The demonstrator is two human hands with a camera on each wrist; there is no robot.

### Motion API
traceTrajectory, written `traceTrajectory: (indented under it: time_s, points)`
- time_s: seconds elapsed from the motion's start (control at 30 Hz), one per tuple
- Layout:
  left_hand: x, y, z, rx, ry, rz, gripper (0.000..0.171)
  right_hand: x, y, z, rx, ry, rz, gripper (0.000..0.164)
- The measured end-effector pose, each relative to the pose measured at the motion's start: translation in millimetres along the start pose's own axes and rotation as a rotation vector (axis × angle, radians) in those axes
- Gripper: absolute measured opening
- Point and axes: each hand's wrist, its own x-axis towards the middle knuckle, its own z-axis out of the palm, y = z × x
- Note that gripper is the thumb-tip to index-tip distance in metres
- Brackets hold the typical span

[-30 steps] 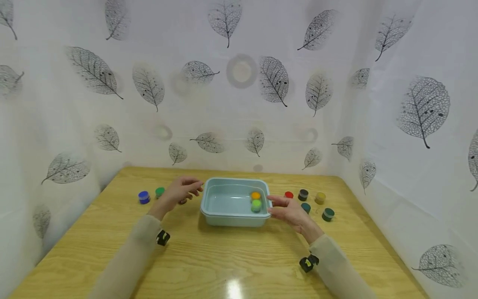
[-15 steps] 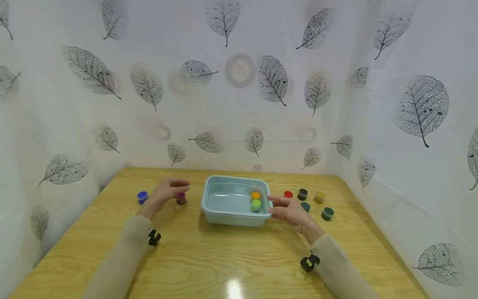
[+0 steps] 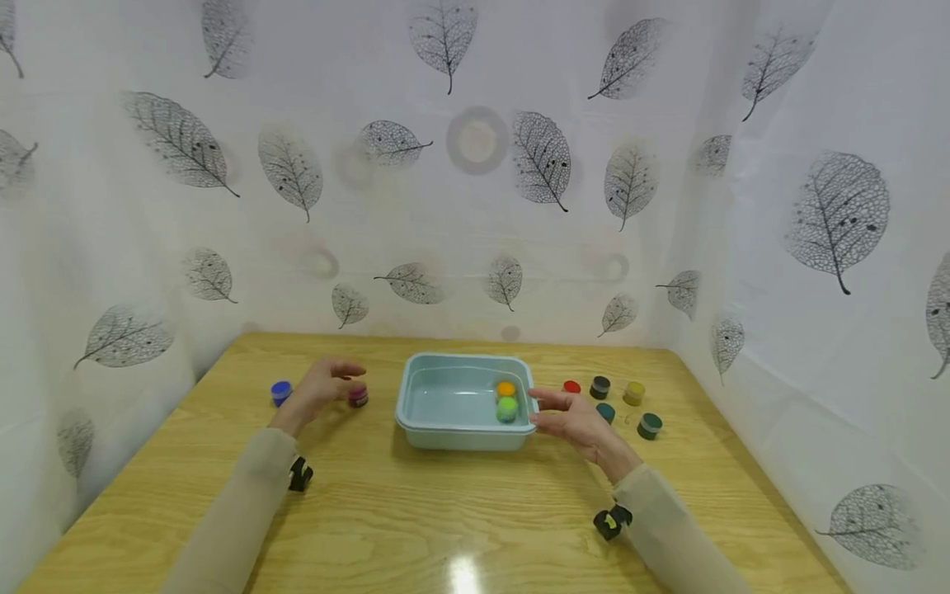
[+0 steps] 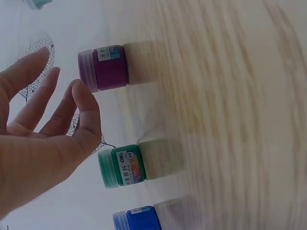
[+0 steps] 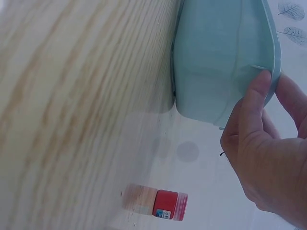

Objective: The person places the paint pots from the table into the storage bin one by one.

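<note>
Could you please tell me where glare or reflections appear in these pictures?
Head view: a white glare patch on the table, bottom centre; left wrist view: dim reflections of the purple jar and green jar; right wrist view: the red jar mirrored faintly.

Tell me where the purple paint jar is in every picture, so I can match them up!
Head view: left of the picture's middle, just right of the left hand, the purple paint jar stands.
Left wrist view: in the upper left part, lying sideways in the picture, near the fingertips.
Right wrist view: not in it.
Shared landmark: the wooden table, with its streaky grain, shows in all three.
</note>
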Motion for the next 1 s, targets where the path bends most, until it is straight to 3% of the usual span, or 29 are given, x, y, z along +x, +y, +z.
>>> traceTrajectory:
  time_s: [0.27, 0.47, 0.8, 1.0]
  points:
    - [8.3, -11.5, -3.5, -0.084, -0.056, -0.095, 0.054, 1.2, 1.5, 0.5, 0.011, 0.004, 0.012, 0.058]
    - [10.4, -14.9, -4.4, -0.095, -0.071, -0.146, 0.061, 2.5, 2.7, 0.9, 0.017, 0.005, 0.021, 0.058]
    - [10.4, -14.8, -5.8, -0.105, -0.110, -0.155, 0.061, 4.7, 3.2, 2.4, 0.063, 0.018, 0.033, 0.059]
    - [11.8, -17.2, -6.0, -0.100, -0.102, -0.156, 0.059, 4.3, 4.0, 0.1, 0.089, -0.020, 0.018, 0.061]
